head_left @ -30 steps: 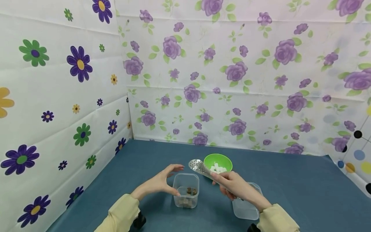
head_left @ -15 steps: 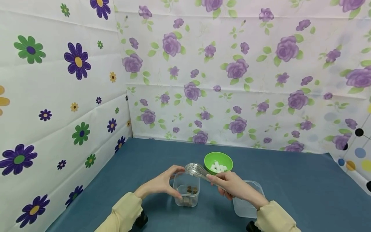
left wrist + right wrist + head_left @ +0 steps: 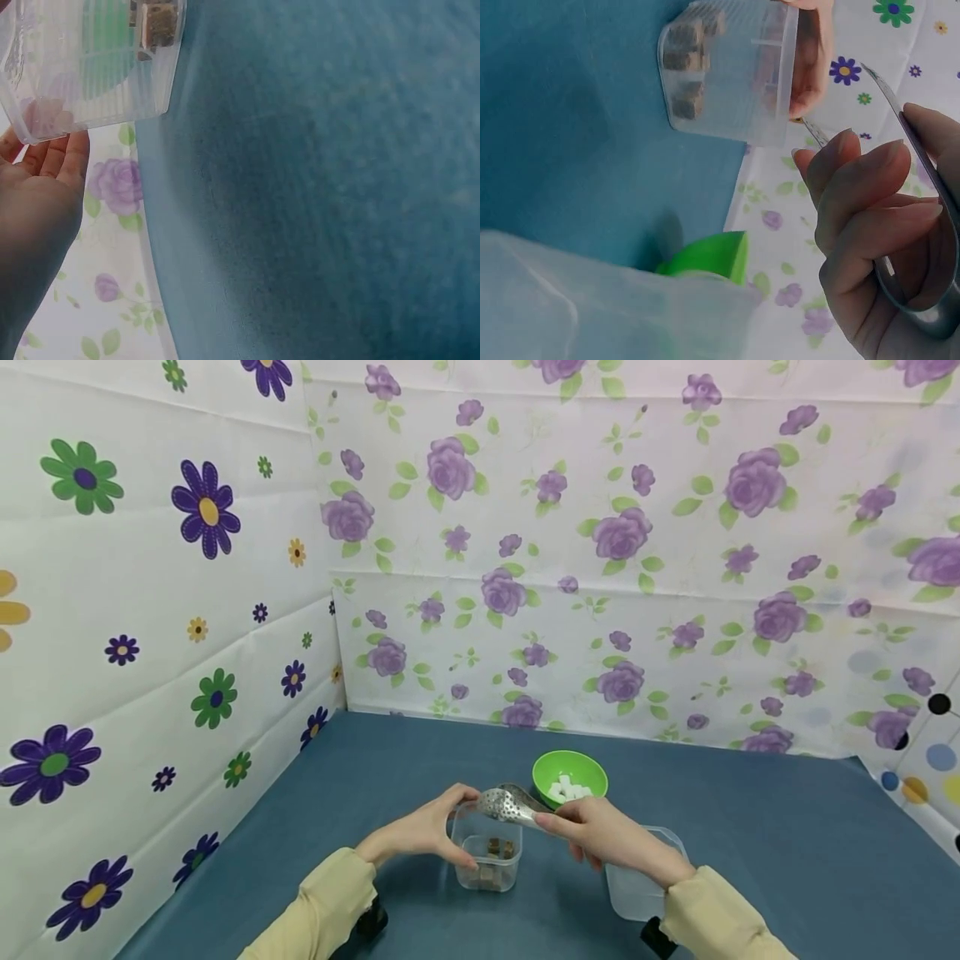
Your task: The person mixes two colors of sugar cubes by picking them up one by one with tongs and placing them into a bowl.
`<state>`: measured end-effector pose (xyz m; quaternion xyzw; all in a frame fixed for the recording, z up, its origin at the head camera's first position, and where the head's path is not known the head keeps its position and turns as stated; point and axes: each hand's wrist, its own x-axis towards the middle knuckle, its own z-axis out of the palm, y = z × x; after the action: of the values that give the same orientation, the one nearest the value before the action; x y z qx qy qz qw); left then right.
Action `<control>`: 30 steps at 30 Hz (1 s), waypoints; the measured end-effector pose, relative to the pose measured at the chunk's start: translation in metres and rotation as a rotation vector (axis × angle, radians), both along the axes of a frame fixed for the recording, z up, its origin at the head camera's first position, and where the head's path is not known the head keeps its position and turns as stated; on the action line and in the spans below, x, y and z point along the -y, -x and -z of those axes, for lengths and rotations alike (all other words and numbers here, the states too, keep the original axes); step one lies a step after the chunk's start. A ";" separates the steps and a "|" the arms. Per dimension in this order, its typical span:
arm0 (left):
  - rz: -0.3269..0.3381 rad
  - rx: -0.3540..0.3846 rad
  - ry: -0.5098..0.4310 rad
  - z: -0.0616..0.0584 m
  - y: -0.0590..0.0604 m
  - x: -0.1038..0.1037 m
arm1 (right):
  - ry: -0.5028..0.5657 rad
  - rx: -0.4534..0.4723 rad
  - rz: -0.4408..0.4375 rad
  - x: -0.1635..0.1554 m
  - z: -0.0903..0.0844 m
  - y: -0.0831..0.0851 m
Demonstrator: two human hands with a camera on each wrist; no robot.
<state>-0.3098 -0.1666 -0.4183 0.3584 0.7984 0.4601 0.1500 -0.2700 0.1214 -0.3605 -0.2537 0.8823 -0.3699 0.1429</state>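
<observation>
My left hand (image 3: 420, 833) grips the rim of a clear square plastic container (image 3: 467, 877), thumb on the near side and fingers on the far side. Several brown cubes (image 3: 690, 103) lie on the container's bottom. In my right hand (image 3: 617, 837) are metal tongs (image 3: 504, 807) with perforated, spoon-shaped ends. These ends are spread apart above the container's right rim, and I see nothing between them. The right wrist view shows the tongs' bent end (image 3: 930, 319) near the palm. In the left wrist view, the container (image 3: 112, 105) hides part of the left fingers.
A green bowl (image 3: 543, 766) of white cubes (image 3: 567, 790) stands behind the tongs. Partly under my right forearm is a second clear plastic container (image 3: 632, 897). Flower-patterned sheets rise at the left and back of the blue tabletop (image 3: 750, 843).
My right hand has brought the tongs from beside the green bowl leftward and down over the container's rim. Their ends have spread apart. My left hand has closed in on the container.
</observation>
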 end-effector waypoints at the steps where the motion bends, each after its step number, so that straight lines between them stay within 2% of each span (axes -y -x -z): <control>1: -0.002 -0.003 0.007 0.000 0.000 -0.001 | -0.015 -0.014 0.000 0.000 -0.001 0.001; 10: 0.028 -0.002 0.032 0.001 0.008 -0.008 | -0.132 -0.117 -0.026 0.003 -0.017 0.001; 16: 0.019 0.035 0.040 -0.001 0.006 -0.008 | -0.297 -0.295 -0.043 0.007 -0.024 0.002; 21: 0.034 0.046 0.013 -0.001 0.006 -0.007 | -0.377 -0.445 -0.073 0.012 -0.028 0.003; 25: 0.047 0.037 -0.018 0.003 0.006 -0.007 | -0.416 -0.517 -0.085 0.015 -0.032 0.002; 30: 0.037 0.020 -0.056 0.006 0.003 -0.004 | -0.476 -0.559 -0.088 0.017 -0.034 0.001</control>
<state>-0.3132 -0.1624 -0.4242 0.3725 0.7770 0.4828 0.1563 -0.2711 0.1041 -0.3265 -0.3424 0.9368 -0.0641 -0.0326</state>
